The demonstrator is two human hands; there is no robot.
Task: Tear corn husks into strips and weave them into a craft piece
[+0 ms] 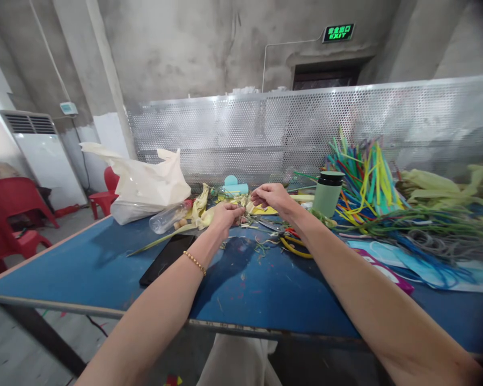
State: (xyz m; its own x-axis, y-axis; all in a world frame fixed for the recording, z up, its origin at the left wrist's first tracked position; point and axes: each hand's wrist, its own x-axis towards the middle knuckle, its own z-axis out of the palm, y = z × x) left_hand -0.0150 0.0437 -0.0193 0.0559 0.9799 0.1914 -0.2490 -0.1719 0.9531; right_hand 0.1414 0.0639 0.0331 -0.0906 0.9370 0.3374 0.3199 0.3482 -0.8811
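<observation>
Both my hands are over a heap of dry, pale plant scraps (245,217) on the blue table. My left hand (227,215) has thumb and fingers pinched together; what is between them is too small to make out. To its right, my right hand (274,197) is a little higher, its fingers curled and pressed together, with their hold likewise unclear. A yellowish dried husk (201,209) lies left of my left hand. Below my right hand lies a cutting tool with yellow handles (295,249). A black flat device (169,258) is partly beneath my left forearm.
A white plastic bag (148,185) and a clear bottle (169,217) stand left. Rightward are a green lidded bottle (328,197), colourful strips (370,182), green stems (422,222) and blue face masks (390,254). A perforated metal panel (233,128) runs behind the blue table (84,268).
</observation>
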